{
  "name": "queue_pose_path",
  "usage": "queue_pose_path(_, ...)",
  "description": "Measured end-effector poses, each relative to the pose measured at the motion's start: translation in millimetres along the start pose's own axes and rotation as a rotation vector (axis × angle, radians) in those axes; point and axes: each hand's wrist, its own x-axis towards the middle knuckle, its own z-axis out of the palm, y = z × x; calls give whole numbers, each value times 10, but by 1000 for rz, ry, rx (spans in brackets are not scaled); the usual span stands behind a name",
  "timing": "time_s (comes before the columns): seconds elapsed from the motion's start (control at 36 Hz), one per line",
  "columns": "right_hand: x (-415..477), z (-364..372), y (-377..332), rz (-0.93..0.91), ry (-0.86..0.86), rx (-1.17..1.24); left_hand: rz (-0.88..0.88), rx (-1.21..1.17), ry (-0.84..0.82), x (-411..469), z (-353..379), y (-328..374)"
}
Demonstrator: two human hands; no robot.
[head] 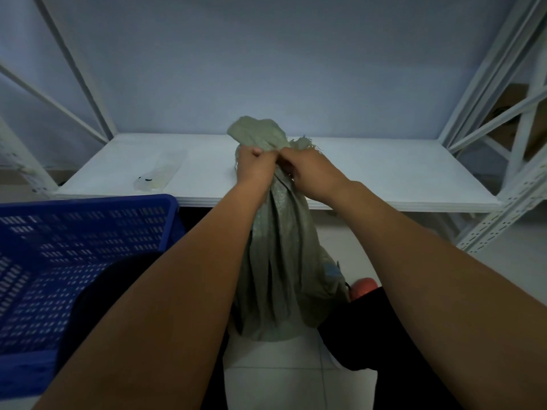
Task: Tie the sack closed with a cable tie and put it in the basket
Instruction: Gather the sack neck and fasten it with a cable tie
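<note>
The grey-green woven fabric sack point(281, 255) stands on the pale tiled floor point(266, 380) between the person's knees, its neck gathered just in front of the white metal shelf board point(384, 179). The left hand point(254, 170) has its fingers point(255, 151) curled tight round the bunched cloth. The right hand point(310, 176) pinches the neck just beside it, touching. The loose mouth flares above the 2 fists. The blue perforated plastic basket point(88, 202) sits left, apart from the sack. A clear flat packet point(159, 173) lies on the shelf.
</note>
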Motion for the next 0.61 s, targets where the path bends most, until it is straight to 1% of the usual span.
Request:
queue_pose_path(0.08, 13, 18, -19, -29, -42, 24, 15, -3, 48, 25, -16, -45)
queue_pose_path(0.28, -30, -20, -31, -133, -176, -146, 57, 13, 213, 3, -64, 12)
queue_pose_path(0.36, -4, 8, -62, -125, -196, -131, 77, 14, 259, 17, -70, -2)
queue_pose_path(0.42, 20, 40, -76, -107, -165, -74, 76, 28, 272, 23, -74, -31)
queue_pose_path(0.47, 37, 59, -75, -72, -90, -8, 75, 42, 257, 33, -76, -50)
queue_pose_path(0.56, 41, 29, -50, 44, 47, 115, 103, 117, 205, 24, -77, -38)
queue_pose_path(0.61, 56, -1, -45, 138, 145, 205, 123, 152, 140, 10, -61, -27)
